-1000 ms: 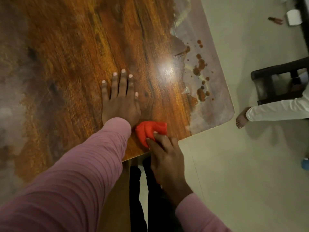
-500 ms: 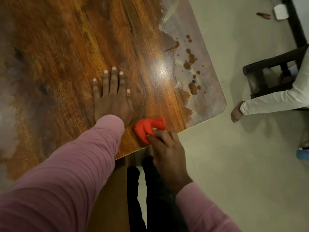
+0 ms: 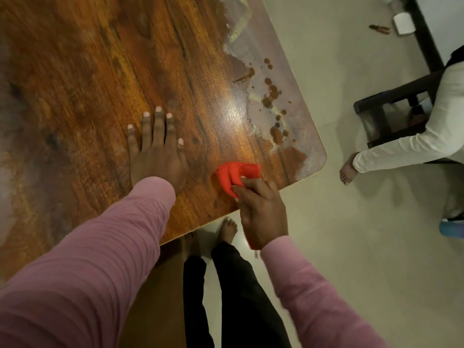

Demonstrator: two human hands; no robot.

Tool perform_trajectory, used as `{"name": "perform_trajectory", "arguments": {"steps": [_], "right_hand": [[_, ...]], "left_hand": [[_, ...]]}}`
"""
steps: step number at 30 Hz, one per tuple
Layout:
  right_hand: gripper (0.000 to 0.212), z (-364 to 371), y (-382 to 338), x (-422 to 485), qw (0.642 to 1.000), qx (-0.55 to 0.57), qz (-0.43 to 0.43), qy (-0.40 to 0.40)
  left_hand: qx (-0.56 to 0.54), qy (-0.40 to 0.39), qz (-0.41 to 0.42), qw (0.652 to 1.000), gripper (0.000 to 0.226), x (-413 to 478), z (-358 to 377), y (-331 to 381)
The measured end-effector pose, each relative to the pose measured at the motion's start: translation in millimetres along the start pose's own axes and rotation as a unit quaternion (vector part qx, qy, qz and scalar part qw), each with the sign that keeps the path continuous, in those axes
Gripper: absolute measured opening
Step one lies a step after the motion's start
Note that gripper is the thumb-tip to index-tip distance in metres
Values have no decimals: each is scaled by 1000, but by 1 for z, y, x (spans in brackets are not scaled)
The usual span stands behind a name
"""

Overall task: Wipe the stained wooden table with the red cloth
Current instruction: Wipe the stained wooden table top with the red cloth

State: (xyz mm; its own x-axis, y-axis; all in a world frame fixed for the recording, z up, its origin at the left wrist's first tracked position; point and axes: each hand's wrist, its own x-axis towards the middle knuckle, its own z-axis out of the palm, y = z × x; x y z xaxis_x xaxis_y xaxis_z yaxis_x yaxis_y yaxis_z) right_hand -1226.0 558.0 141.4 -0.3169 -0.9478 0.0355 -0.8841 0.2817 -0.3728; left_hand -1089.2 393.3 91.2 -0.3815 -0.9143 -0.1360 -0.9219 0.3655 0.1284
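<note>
— Left hand (image 3: 155, 156)?
— Flat on the wooden table (image 3: 100, 71), fingers straight and spread, centre of frame.
— Right hand (image 3: 261, 209)?
— Gripping the bunched red cloth (image 3: 233, 174), pressed to the tabletop near its lower edge, just right of centre.
— Stains (image 3: 272, 96)?
— Brown spots toward the upper right, by the rounded corner, apart from the cloth.

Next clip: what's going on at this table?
A person is wiping a wooden table. The right hand grips a bunched red cloth on the tabletop close to the near edge. The left hand rests flat on the wood beside it, fingers straight. Brown stains are spattered near the table's corner, beyond the cloth and not yet wiped. Another person sits on a chair off to the right.
</note>
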Motion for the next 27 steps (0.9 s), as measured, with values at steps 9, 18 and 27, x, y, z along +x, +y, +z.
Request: {"name": "perform_trajectory", "arguments": {"steps": [9, 18, 27], "right_hand": [[25, -22, 46, 17, 998, -24, 49, 14], [26, -38, 118, 31, 993, -40, 91, 58], [27, -35, 116, 38, 992, 14, 108, 65]], "left_hand": [[1, 8, -13, 1000, 56, 2, -11, 42], [6, -15, -20, 1000, 57, 23, 5, 93], [-4, -18, -37, 999, 57, 22, 3, 97]]}}
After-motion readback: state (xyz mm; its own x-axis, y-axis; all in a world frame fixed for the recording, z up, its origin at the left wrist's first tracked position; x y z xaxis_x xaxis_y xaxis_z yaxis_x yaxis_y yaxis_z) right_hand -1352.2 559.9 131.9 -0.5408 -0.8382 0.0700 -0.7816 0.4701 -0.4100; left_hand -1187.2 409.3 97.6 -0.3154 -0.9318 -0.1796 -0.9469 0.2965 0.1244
